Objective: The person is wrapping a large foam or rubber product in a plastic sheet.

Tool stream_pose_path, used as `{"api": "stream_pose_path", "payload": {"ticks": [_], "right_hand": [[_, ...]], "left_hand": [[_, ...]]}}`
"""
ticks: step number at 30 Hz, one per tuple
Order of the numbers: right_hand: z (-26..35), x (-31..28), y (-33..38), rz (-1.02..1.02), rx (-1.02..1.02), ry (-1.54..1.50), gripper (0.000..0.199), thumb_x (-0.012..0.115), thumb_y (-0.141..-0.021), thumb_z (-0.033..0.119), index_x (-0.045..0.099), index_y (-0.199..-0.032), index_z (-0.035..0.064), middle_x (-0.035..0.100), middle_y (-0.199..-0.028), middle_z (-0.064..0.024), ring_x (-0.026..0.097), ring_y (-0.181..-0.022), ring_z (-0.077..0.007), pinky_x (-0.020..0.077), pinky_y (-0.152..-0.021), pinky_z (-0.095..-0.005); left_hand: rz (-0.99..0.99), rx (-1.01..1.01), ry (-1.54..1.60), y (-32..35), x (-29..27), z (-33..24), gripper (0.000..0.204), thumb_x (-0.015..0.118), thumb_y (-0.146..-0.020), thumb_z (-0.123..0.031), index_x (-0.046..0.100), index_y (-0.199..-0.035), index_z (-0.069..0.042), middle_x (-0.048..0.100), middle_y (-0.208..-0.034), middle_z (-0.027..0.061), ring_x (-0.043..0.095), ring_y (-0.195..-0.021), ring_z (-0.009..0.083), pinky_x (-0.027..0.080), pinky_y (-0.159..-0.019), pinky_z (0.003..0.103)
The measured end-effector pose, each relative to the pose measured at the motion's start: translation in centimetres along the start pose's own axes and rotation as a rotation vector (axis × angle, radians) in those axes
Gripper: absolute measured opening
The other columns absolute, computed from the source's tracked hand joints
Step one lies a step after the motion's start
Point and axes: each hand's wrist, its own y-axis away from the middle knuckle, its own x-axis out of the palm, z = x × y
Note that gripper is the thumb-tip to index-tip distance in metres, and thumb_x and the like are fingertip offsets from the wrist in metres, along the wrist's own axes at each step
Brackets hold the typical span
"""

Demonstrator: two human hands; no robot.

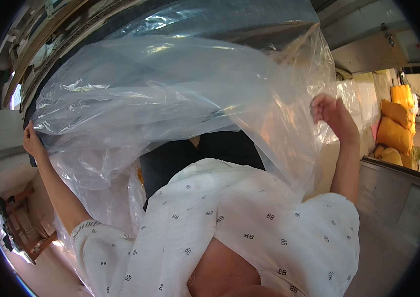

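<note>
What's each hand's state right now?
Left hand: closed, holding the plastic sheet at its left side.
Right hand: half-curled; can't tell whether it's holding anything.

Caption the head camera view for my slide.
Left hand pinches clear plastic sheeting; right hand, loosely curled, near its right side.

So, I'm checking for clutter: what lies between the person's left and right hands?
In the head view, clear plastic sheeting spans most of the stretch from left hand to right hand.
</note>
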Motion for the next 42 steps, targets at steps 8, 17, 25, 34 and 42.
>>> {"api": "stream_pose_path", "payload": {"ticks": [8, 17, 25, 34, 42], "right_hand": [[-1.3, 7.6, -4.7, -0.166, 0.344, 0.297, 0.036, 0.05, -0.088, 0.031, 0.055, -0.112, 0.0042, 0.058, -0.095, 0.0006, 0.052, -0.086, -0.0073, 0.043, -0.076, -0.0217], [11.8, 3.1, -10.8, -0.48, -0.787, 0.17, 0.024, 0.048, -0.091, 0.016, 0.056, -0.111, 0.0053, 0.048, -0.077, 0.0046, 0.044, -0.071, -0.0044, 0.0389, -0.067, -0.0218], [0.8, -4.7, -16.1, -0.687, -0.107, 0.689, 0.013, 0.062, -0.08, 0.021, 0.059, -0.08, 0.0075, 0.054, -0.073, 0.0047, 0.048, -0.068, -0.0057, 0.0384, -0.06, -0.022], [4.6, -2.6, -18.3, -0.76, -0.381, 1.979, 0.019, 0.059, -0.079, 0.018, 0.055, -0.093, 0.0061, 0.052, -0.082, -0.0085, 0.053, -0.083, -0.0242, 0.0448, -0.068, -0.0359], [3.3, -0.7, -25.9, -0.698, -0.599, 1.707, 0.03, 0.049, -0.086, 0.029, 0.056, -0.11, 0.0123, 0.05, -0.081, -0.0105, 0.053, -0.081, -0.0287, 0.0444, -0.067, -0.0399]], "left_hand": [[-0.023, 0.008, -0.099, -0.6, 1.0, 0.1, 0.04, 0.06, -0.08, -0.042, 0.068, -0.091, -0.005, 0.067, -0.083, 0.0069, 0.06, -0.076, 0.0164, 0.044, -0.071, 0.027], [0.027, 0.014, -0.108, 1.4, -0.5, -1.6, 0.035, 0.058, -0.083, -0.039, 0.067, -0.089, -0.005, 0.065, -0.08, 0.0074, 0.058, -0.075, 0.0172, 0.043, -0.071, 0.028], [0.096, 0.113, 0.02, 1.8, -0.5, -2.9, 0.029, 0.057, -0.086, -0.029, 0.064, -0.091, -0.001, 0.064, -0.085, 0.0063, 0.056, -0.077, 0.0156, 0.042, -0.075, 0.026], [0.088, 0.064, 0.113, 2.3, -1.3, -3.5, 0.029, 0.056, -0.087, -0.028, 0.064, -0.094, -0.001, 0.063, -0.086, 0.005, 0.054, -0.079, 0.0128, 0.041, -0.077, 0.024], [0.015, 0.019, 0.183, 2.4, -6.3, -0.7, 0.023, 0.056, -0.088, -0.019, 0.064, -0.099, -0.001, 0.063, -0.093, 0.0042, 0.054, -0.086, 0.0116, 0.042, -0.081, 0.023]]}}
